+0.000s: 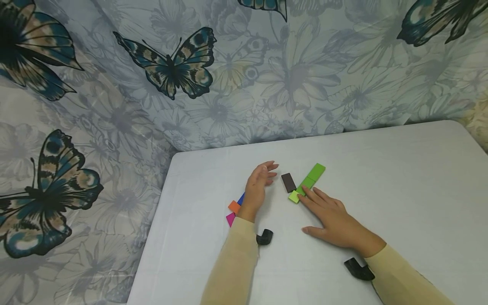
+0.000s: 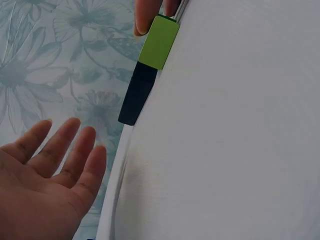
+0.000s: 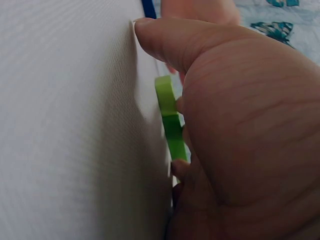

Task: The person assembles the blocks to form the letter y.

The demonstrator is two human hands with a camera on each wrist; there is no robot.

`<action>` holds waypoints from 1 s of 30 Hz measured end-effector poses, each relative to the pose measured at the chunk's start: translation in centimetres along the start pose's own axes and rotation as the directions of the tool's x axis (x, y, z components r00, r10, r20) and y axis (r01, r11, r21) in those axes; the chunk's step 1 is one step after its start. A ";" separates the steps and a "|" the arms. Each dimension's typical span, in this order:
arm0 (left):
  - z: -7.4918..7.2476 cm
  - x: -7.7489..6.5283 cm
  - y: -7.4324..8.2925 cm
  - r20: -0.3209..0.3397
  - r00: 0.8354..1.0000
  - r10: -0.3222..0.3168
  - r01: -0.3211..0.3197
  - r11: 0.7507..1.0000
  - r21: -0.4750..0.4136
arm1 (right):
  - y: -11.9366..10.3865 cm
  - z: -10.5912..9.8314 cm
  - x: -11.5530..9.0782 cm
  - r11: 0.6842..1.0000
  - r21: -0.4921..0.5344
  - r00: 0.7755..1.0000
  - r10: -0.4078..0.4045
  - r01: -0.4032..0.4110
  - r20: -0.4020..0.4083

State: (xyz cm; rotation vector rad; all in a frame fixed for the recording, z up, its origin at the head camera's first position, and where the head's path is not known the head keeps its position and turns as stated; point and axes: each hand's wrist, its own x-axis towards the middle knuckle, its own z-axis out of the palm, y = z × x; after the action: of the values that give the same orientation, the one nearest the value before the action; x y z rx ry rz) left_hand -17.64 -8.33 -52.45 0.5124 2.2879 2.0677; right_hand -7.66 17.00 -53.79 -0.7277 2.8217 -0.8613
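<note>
Two green blocks [image 1: 316, 172] lie end to end in a slanted row on the white table, with a lime block [image 1: 294, 196] at the near end. Beside that row is a dark brown block [image 1: 288, 182], one end close to the lime one. My right hand [image 1: 335, 220] lies palm down, its extended fingertips at the lime block and the nearer green block. To the left, my left hand [image 1: 258, 188] is held sideways with loosely bent fingers and nothing in it. In the left wrist view, the left hand [image 2: 55, 185] shows its bare palm.
Left of my left wrist lie an orange block [image 1: 234, 206], a blue block [image 1: 241, 199] and a magenta block [image 1: 230, 219], partly hidden by the hand and sleeve. Butterfly-patterned cloth [image 1: 228, 106] hangs behind the white table [image 1: 400, 182]. Black wrist mounts [image 1: 359, 270] stick out from the sleeves.
</note>
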 end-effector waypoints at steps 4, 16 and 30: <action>-0.5 0.0 0.6 -0.009 1.000 0.002 -0.002 0.998 -0.067 | 0.0 0.0 0.0 1.000 -0.004 1.000 0.002 -0.002 0.006; -3.6 -0.3 2.4 -0.030 0.999 -0.011 0.003 0.968 -0.252 | -0.1 -0.2 -0.1 1.000 0.010 1.000 -0.001 0.001 0.016; -8.6 -2.2 1.8 -0.143 0.987 -0.079 0.037 0.961 -0.273 | -0.1 -0.2 -0.3 0.999 0.020 0.999 -0.038 0.038 -0.016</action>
State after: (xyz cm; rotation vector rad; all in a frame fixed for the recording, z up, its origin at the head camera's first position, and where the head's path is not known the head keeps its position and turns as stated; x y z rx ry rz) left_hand -17.11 -17.04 -50.13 0.2802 2.0130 2.4127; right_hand -7.45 17.18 -53.60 -0.7779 2.8168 -0.9047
